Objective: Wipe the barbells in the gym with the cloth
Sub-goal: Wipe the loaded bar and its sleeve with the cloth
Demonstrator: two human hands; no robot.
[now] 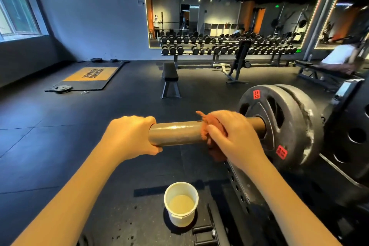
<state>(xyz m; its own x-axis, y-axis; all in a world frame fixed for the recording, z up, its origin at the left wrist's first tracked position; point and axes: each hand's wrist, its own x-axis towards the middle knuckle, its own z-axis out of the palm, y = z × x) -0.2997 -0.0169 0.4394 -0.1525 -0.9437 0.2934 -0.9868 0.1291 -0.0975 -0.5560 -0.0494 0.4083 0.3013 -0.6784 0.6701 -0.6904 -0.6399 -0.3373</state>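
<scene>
Steadying hand: on my feed the left hand (pixel 131 136) was curled round the free end of the dull brown-grey steel barbell sleeve (pixel 175 133), thumb below and fingers over the top, gripping it tight
Wiping hand: the right hand (pixel 233 138) was closed over the rust-orange cloth (pixel 206 126), fingers wrapped down the far side and thumb on the near side, pinning it against the sleeve
Cloth: I saw it bunched round the sleeve under the right palm, a loose corner poking up on the left and a fold hanging below the bar
Barbell: the sleeve lay level across the middle of the view, bare between the two hands; its right end ran into two black rubber weight plates with red labels (pixel 279 126), and the right hand sat just beside them
Rack: a black perforated steel upright (pixel 237 181) slanted down below the right forearm
Bucket: a small white plastic bucket of pale cloudy liquid (pixel 181 203) stood upright on the dark rubber floor (pixel 50 126), below the sleeve and between my forearms
Background: a black flat bench (pixel 170 78) stood mid-room, a long rack of black dumbbells (pixel 219 48) ran under a light-edged wall mirror (pixel 229 12), and an orange-and-black lifting platform (pixel 87 77) lay at the left
Other person: someone in a white shirt (pixel 339 58) was on a bench at the far right
</scene>
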